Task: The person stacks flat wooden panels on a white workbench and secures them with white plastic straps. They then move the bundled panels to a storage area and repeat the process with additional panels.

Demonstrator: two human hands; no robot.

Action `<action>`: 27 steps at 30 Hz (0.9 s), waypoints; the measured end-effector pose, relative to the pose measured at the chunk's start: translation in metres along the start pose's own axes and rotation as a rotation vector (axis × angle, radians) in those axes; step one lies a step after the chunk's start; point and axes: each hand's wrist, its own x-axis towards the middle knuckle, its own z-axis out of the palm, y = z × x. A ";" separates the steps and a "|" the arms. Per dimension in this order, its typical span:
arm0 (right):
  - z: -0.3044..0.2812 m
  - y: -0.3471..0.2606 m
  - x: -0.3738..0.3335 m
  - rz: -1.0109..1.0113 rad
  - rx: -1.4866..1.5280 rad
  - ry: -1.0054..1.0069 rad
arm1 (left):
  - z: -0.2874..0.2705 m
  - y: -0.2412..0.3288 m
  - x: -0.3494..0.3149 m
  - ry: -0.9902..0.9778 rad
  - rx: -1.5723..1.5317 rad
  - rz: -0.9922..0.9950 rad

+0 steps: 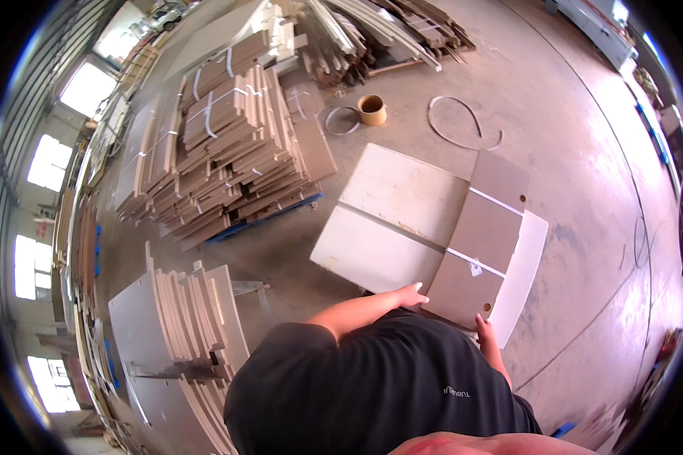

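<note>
A bundle of flat brown boards [484,231] with white straps, a small white label and round dark holes lies across a pale two-part surface [387,220]. At the bundle's near left corner, my left hand [408,295] closes on the edge, its thumb apart from the fingers. My right hand [489,338] grips the near right end beside a hole, thumb on top; its other fingers are hidden. A white panel [530,254] shows from under the bundle's right side.
Strapped brown boards [235,144] rise in a tall stack on a blue pallet [265,218] to the left. Upright panels [193,318] stand nearer on that side. Beyond lie a cardboard tube [372,111], a loose strap loop [455,121] and piled strips [349,34].
</note>
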 end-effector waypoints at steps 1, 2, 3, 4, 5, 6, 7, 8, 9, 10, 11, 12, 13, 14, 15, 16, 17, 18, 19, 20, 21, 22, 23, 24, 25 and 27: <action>-0.007 0.005 -0.005 0.027 0.053 0.002 | 0.004 0.035 -0.001 -0.089 0.003 -0.056; -0.009 0.005 -0.008 0.047 0.100 -0.006 | 0.007 0.059 -0.005 -0.166 0.005 -0.117; -0.008 -0.001 -0.010 0.057 0.144 -0.024 | 0.015 0.060 -0.003 -0.134 -0.008 -0.125; -0.010 -0.008 -0.013 0.086 0.146 -0.080 | 0.025 0.061 0.001 -0.101 -0.020 -0.136; -0.011 -0.017 -0.018 0.113 0.148 -0.142 | 0.033 0.059 0.003 -0.062 -0.032 -0.150; -0.013 -0.023 -0.023 0.137 0.152 -0.199 | 0.041 0.049 0.012 -0.055 -0.074 -0.165; -0.014 -0.019 -0.021 0.145 0.159 -0.191 | 0.045 0.052 0.009 -0.042 -0.103 -0.182; -0.012 -0.016 -0.017 0.147 0.170 -0.186 | 0.044 0.059 0.004 -0.023 -0.126 -0.198; -0.009 -0.012 -0.013 0.150 0.180 -0.182 | 0.042 0.065 -0.001 -0.004 -0.150 -0.215; -0.005 -0.009 -0.011 0.150 0.206 -0.160 | 0.040 0.068 -0.005 0.019 -0.167 -0.208; 0.000 -0.006 -0.004 0.121 0.158 -0.130 | 0.040 0.071 -0.009 0.036 -0.185 -0.200; 0.004 0.012 0.015 0.102 0.117 -0.084 | 0.042 0.075 -0.010 0.035 -0.199 -0.185; 0.006 0.025 0.026 0.082 0.066 -0.048 | 0.041 0.076 -0.010 0.054 -0.235 -0.190; 0.007 0.021 0.023 0.042 0.073 -0.043 | 0.039 0.071 -0.007 0.061 -0.280 -0.177; 0.006 0.016 0.020 0.006 0.075 -0.032 | 0.040 0.065 -0.003 0.062 -0.331 -0.163; 0.008 0.017 0.019 -0.036 0.037 0.038 | 0.037 0.059 0.001 0.003 -0.375 -0.143; 0.010 0.018 0.021 -0.083 -0.006 0.106 | 0.034 0.053 0.005 -0.051 -0.421 -0.122; 0.012 0.019 0.015 -0.074 0.006 0.127 | 0.034 0.049 0.010 -0.064 -0.400 -0.122; 0.012 0.009 0.006 -0.081 0.002 0.134 | 0.035 0.046 0.010 -0.042 -0.422 -0.136; 0.011 -0.002 -0.003 -0.092 -0.004 0.143 | 0.033 0.059 0.002 -0.024 -0.428 -0.156; 0.010 -0.010 -0.012 -0.087 0.039 0.154 | 0.031 0.078 -0.008 -0.009 -0.429 -0.173; 0.010 -0.020 -0.022 -0.087 0.079 0.162 | 0.031 0.069 -0.003 -0.014 -0.453 -0.184; 0.010 -0.021 -0.027 -0.093 0.111 0.167 | 0.031 0.056 0.004 -0.012 -0.486 -0.193; 0.013 -0.017 -0.028 -0.097 0.154 0.174 | 0.033 0.041 0.008 -0.008 -0.520 -0.202; 0.017 -0.012 -0.025 -0.100 0.198 0.190 | 0.033 0.045 0.005 0.036 -0.550 -0.199; 0.030 0.002 -0.016 -0.061 0.292 0.250 | 0.020 0.073 -0.015 0.127 -0.606 -0.188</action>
